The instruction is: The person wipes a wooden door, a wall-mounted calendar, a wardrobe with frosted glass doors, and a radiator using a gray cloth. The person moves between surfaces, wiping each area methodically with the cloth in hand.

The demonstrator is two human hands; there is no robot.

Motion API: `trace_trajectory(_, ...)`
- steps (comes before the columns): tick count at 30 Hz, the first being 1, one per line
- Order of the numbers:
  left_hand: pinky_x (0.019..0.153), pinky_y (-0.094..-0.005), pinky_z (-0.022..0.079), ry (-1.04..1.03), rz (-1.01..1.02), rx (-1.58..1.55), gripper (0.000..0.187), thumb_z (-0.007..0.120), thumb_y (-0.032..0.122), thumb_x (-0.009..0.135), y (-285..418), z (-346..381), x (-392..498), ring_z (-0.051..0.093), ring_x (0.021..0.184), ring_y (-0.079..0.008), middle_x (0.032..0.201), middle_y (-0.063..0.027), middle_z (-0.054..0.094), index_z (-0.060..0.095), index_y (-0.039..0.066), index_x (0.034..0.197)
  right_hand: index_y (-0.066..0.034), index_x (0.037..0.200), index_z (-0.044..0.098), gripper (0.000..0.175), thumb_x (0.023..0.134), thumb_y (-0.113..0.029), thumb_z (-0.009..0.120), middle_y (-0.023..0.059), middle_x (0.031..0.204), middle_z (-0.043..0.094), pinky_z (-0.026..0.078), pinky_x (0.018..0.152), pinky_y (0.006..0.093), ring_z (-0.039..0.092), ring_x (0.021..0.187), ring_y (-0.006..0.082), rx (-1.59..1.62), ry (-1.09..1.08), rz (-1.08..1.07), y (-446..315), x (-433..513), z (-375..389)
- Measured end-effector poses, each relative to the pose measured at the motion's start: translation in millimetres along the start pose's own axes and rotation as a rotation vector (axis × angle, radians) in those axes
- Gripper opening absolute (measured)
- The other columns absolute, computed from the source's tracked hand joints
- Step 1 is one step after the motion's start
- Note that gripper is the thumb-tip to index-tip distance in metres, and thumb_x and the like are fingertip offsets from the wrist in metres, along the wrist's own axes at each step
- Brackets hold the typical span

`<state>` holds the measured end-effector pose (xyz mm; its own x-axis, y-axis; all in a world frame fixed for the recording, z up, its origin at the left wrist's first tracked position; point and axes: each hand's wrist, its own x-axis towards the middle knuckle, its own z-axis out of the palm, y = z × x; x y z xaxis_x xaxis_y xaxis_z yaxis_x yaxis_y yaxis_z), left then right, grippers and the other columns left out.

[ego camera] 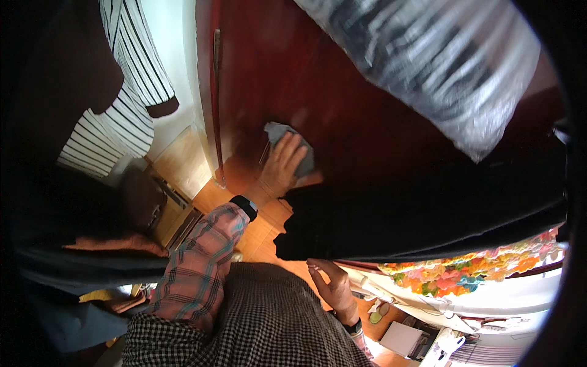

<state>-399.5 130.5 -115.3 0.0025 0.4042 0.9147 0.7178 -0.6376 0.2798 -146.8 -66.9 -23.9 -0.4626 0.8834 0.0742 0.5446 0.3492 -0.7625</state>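
Observation:
My left hand [283, 160] presses a grey cloth [308, 158] with spread fingers against a dark red wooden door panel [275, 69], left of the middle of the view. It wears a black wristband below a plaid sleeve. My right hand [335, 286] is lower and to the right, its thumb and index finger bent just under the edge of a black garment [390, 225]. Whether those fingers hold anything cannot be told. The black garment covers the lower right part of the panel.
A clear plastic cover [440, 69] over something dark hangs at the upper right. Striped clothing [133, 105] and dark garments hang at the left. A multicoloured flowery textile [458, 275] is at the right. Slippers [377, 316] and a white box [401, 339] are at the lower right.

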Motion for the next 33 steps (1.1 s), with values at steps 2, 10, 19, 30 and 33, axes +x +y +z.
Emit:
trace_trajectory(2,0.123,-0.0552,0.028,-0.036,-0.101,0.064,0.088,0.071,-0.006,0.069,0,-2,-25,0.029,0.151,-0.0438,0.161,-0.0222,0.033,0.041,0.004,0.151,0.0039,0.114,0.071,0.025,0.09,-0.005,0.074,0.0209,0.107,0.075,0.06,0.084,0.0381,0.074,0.098,0.0335,-0.02,-0.037,-0.019,14,-9,-7)
trace_trajectory(10,0.121,-0.0582,0.026,0.034,-0.025,0.1,0.081,0.067,0.0,0.075,51,-1,83,0.03,0.148,-0.0504,0.162,-0.0259,0.028,0.04,0.006,0.151,0.0022,0.114,0.072,0.026,0.093,-0.014,0.071,0.0209,0.109,0.074,0.058,0.088,0.0417,0.072,0.1,0.0369,-0.082,-0.122,0.177,97,-83,-43)
trace_trajectory(19,0.12,-0.052,0.031,0.072,-0.354,0.177,0.09,0.073,-0.004,0.074,47,42,-43,0.034,0.146,-0.0457,0.157,-0.0256,0.035,0.036,0.01,0.154,0.0005,0.116,0.071,0.026,0.093,-0.013,0.07,0.0207,0.106,0.074,0.057,0.085,0.0426,0.072,0.097,0.0357,-0.036,-0.194,0.158,169,-131,-71)
trace_trajectory(30,0.077,-0.0391,0.057,0.175,-1.5,-0.092,0.054,0.064,-0.001,0.085,90,-65,-254,0.07,0.093,-0.0267,0.108,-0.0176,0.069,0.055,0.005,0.138,0.0001,0.116,0.071,0.026,0.093,-0.013,0.072,0.0228,0.108,0.073,0.059,0.083,0.0425,0.073,0.096,0.0378,-0.147,-0.401,-0.016,210,-120,-74)
trace_trajectory(33,0.064,-0.0368,0.056,0.278,-1.676,-0.015,0.049,0.064,0.001,0.088,136,-75,-301,0.07,0.078,-0.022,0.102,-0.0141,0.07,0.054,0.005,0.136,0.0001,0.117,0.071,0.027,0.093,-0.014,0.071,0.0227,0.109,0.073,0.059,0.085,0.043,0.072,0.098,0.0379,-0.049,-0.487,0.071,217,-124,-50)
